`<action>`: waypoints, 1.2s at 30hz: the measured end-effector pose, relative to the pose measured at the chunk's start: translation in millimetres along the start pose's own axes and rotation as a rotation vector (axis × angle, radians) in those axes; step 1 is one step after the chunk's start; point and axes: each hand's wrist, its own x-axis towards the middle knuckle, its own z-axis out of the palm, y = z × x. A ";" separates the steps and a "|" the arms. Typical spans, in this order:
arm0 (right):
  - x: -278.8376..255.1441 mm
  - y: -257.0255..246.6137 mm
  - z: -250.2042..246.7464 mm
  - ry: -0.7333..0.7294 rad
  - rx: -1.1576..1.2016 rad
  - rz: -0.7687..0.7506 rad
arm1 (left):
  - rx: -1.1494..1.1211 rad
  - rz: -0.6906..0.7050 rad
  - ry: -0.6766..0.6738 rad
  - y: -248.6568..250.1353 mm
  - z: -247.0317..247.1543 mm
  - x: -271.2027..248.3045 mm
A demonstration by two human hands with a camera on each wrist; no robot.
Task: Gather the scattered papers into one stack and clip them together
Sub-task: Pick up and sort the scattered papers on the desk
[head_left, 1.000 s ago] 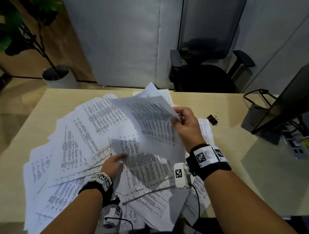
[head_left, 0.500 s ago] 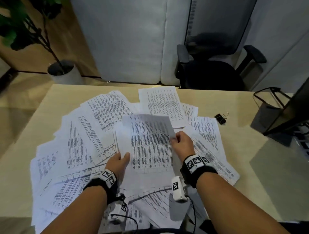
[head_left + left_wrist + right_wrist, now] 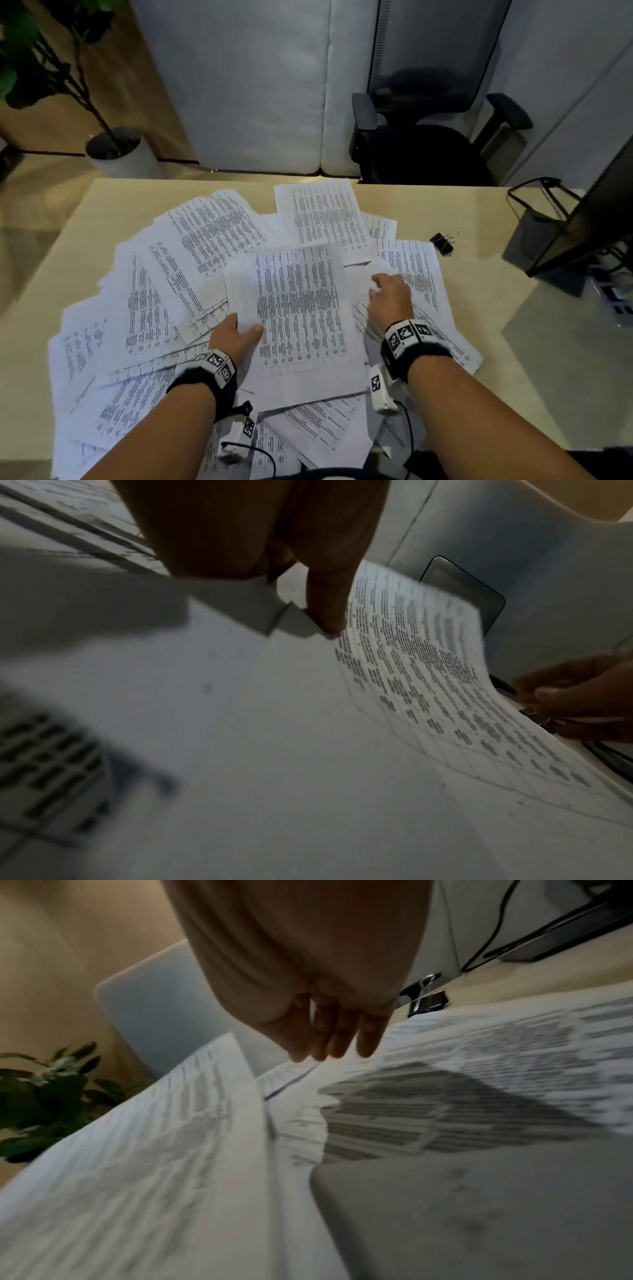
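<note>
On the far left of my head view a potted plant [image 3: 113,150] stands on the floor beyond the desk [image 3: 102,205]. The scattered papers [image 3: 191,240] fan across the desk from its left edge toward the middle, overlapping one another.

My left hand [image 3: 236,339] sits at the lower left of the gathered sheets [image 3: 301,301], which lie on top of the spread near the centre. The thumb lies on top of them and the fingers go under their left edge, so I have them pinched. The left wrist view shows one finger [image 3: 329,607] pressing down at the edge of the printed top sheet, whose far end curls upward.

My right hand [image 3: 390,298] rests just beside the right edge of those sheets, on other papers. In the right wrist view its fingers [image 3: 337,1039] point down, close together and nearly straight, tips at the paper; I cannot tell whether anything is pinched between them.

Further right, the black binder clip [image 3: 443,241] lies on bare desk, apart from the papers. Behind it stands an office chair [image 3: 428,147], and a monitor [image 3: 589,219] occupies the right edge.
</note>
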 end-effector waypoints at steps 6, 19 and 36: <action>4.4 46.3 -21.4 -0.137 -0.338 0.263 | 0.038 0.075 0.037 3.2 1.4 -5.2; -10.0 8.1 -78.4 0.445 0.044 0.061 | 0.100 0.087 0.026 2.3 3.0 -1.9; -24.3 -80.7 -51.8 0.092 0.338 -0.177 | -0.260 -0.076 -0.052 3.2 -5.5 -11.2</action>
